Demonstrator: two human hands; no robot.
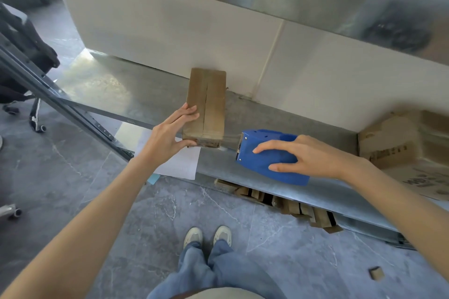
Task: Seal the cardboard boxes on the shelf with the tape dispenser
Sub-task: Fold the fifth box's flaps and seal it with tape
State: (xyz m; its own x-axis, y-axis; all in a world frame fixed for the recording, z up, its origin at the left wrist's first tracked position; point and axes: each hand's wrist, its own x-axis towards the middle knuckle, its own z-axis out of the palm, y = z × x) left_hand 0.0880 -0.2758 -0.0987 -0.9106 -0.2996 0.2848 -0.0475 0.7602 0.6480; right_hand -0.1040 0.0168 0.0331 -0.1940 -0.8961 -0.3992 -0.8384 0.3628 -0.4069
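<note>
Grey marbled floor (pixel 121 238) nearest the viewer, with pale shoes (pixel 207 235) and blue jeans (pixel 206 272) on it; a small cardboard scrap (pixel 376 279) lies on the floor well to the right of the small brown cardboard box (pixel 209 104).

Beyond, loose cardboard pieces (pixel 291 205) sit under the galvanised metal shelf (pixel 150 90), below and to the right of the box. A white paper sheet (pixel 179 162) overhangs the shelf edge just left of the box's near end.

Right hand (pixel 313 155) – to the right of the box, fingers and thumb curled over the blue plastic tape dispenser (pixel 264 139), gripping it. The dispenser rests on the shelf, toothed end facing the box's near end, with what looks like clear tape between them.

Left hand (pixel 170 133) – straight fingers pressed on the box's upper left edge, thumb against its near end.

The box lies on the shelf, its centre seam running away from the viewer, far end against the white wall (pixel 170 31). A larger printed cardboard carton (pixel 398 138) stands well right; a black chair (pixel 24 39) far left.
</note>
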